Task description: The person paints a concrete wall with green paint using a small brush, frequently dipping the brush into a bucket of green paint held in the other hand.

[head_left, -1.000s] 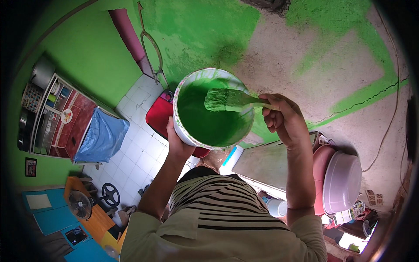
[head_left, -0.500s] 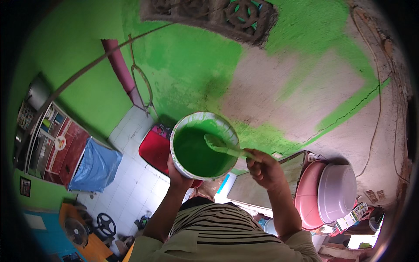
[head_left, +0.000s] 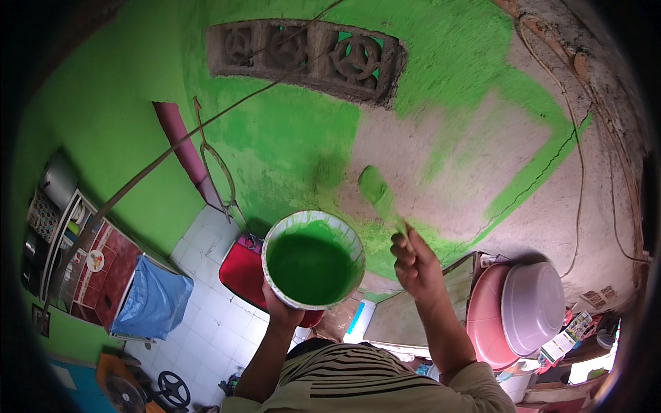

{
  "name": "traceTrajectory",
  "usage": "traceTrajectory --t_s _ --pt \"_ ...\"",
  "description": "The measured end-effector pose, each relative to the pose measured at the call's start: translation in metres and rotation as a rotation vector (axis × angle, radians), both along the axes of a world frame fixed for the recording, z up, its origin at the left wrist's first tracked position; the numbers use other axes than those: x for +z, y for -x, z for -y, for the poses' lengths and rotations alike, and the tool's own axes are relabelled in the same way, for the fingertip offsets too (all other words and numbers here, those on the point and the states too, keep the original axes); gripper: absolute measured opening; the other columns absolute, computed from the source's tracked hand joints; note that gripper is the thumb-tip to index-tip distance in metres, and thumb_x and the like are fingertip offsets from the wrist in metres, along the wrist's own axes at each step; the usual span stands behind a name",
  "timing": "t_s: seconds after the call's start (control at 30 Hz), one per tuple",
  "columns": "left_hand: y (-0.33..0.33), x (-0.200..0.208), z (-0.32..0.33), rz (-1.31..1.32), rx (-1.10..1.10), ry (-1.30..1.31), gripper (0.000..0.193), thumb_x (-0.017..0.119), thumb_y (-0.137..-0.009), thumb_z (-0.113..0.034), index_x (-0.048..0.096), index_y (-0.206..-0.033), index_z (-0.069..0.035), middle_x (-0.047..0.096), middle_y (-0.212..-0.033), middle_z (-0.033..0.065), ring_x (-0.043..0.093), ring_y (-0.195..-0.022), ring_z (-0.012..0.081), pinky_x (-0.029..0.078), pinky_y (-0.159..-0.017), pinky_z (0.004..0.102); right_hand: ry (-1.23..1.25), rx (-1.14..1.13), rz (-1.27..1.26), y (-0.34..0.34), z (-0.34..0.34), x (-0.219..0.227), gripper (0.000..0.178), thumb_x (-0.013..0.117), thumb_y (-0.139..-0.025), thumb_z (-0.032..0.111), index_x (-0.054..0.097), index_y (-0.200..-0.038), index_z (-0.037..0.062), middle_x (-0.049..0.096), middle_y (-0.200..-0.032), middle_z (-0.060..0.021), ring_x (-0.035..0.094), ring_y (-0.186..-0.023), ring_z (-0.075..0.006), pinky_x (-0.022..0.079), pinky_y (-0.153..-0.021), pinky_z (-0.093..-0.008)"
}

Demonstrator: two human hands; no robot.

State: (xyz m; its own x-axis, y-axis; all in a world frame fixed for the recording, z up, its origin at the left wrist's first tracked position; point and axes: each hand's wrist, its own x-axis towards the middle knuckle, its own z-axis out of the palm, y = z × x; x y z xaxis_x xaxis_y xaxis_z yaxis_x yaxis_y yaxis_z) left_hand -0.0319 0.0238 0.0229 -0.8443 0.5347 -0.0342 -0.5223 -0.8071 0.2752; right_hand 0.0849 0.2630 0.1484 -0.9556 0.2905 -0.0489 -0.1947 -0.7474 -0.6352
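Observation:
My left hand (head_left: pixel 281 307) grips the lower left rim and side of a white bucket (head_left: pixel 354 242) in front of my body. Green paint (head_left: pixel 310 267) fills much of it and streaks its inner wall. My right hand (head_left: pixel 418 261) is closed round the handle of a paintbrush (head_left: pixel 375 187), whose head is coated in green. The brush is held up to the right of the bucket, apart from it, its head pointing up and left toward the wall. Behind it is a partly painted wall (head_left: pixel 427 144), green at left and above, bare pinkish grey in the middle.
A vent block (head_left: pixel 317 55) is set high in the wall. A cable (head_left: pixel 158 162) crosses the left side. A red chair (head_left: pixel 241 275) stands behind the bucket. Pink and lilac basins (head_left: pixel 533 306) lean at right beside a board-like panel (head_left: pixel 413 320). A cabinet with blue cloth (head_left: pixel 151 296) stands left.
The brush has come out of the bucket and been raised toward the wall by my right hand. The bucket sits lower in view, and the view has tilted upward.

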Motion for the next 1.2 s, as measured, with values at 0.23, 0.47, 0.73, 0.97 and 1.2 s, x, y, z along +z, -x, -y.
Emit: traceTrajectory --t_s 0.23,0.47,0.73,0.97,1.2 --pt "-0.021 0.007 0.025 0.022 0.100 0.084 0.048 0.038 -0.106 -0.034 0.051 -0.139 -0.002 0.061 -0.133 0.0154 0.063 -0.119 0.0301 0.054 -0.101 0.0442 -0.190 -0.328 -0.052 0.092 -0.048 0.005 0.041 0.052 -0.107 0.020 0.047 -0.145 0.0071 0.052 -0.094 -0.0009 0.044 -0.071 -0.0082 0.037 -0.055 -0.0204" --pt "-0.033 0.004 0.051 0.101 0.233 0.244 0.042 0.045 -0.106 -0.032 0.053 -0.135 -0.003 0.064 -0.124 0.0116 0.066 -0.108 0.0243 0.058 -0.091 0.0394 -0.232 -0.444 0.037 0.206 -0.065 -0.014 0.036 0.050 -0.106 0.014 0.051 -0.140 0.0025 0.045 -0.084 0.0010 0.040 -0.067 -0.0087 0.035 -0.055 -0.0238" --pt "-0.031 -0.005 0.058 -0.105 0.378 0.355 0.039 0.058 -0.101 -0.014 0.050 -0.138 -0.003 0.061 -0.127 0.0112 0.064 -0.110 0.0207 0.056 -0.091 0.0351 -0.275 -0.492 0.085 0.256 -0.078 -0.010 0.042 0.050 -0.107 0.019 0.049 -0.145 0.0016 0.046 -0.081 0.0005 0.041 -0.066 -0.0086 0.039 -0.057 -0.0273" --pt "-0.022 -0.023 0.054 0.001 0.262 0.277 0.043 0.046 -0.107 -0.032 0.049 -0.141 -0.006 0.059 -0.134 0.0115 0.061 -0.118 0.0253 0.054 -0.098 0.0402 -0.219 -0.678 0.144 0.237 -0.094 -0.007 0.034 0.054 -0.105 0.017 0.057 -0.136 0.0027 0.045 -0.077 0.0028 0.041 -0.063 -0.0082 0.036 -0.053 -0.0246" --pt "-0.023 -0.019 0.042 0.036 0.177 0.163 0.049 0.041 -0.108 -0.040 0.048 -0.143 -0.006 0.058 -0.136 0.0123 0.059 -0.122 0.0280 0.052 -0.103 0.0420 -0.241 -0.854 0.122 0.203 -0.103 -0.018 0.040 0.049 -0.106 0.019 0.052 -0.143 0.0028 0.046 -0.075 0.0016 0.041 -0.062 -0.0077 0.039 -0.054 -0.0252"
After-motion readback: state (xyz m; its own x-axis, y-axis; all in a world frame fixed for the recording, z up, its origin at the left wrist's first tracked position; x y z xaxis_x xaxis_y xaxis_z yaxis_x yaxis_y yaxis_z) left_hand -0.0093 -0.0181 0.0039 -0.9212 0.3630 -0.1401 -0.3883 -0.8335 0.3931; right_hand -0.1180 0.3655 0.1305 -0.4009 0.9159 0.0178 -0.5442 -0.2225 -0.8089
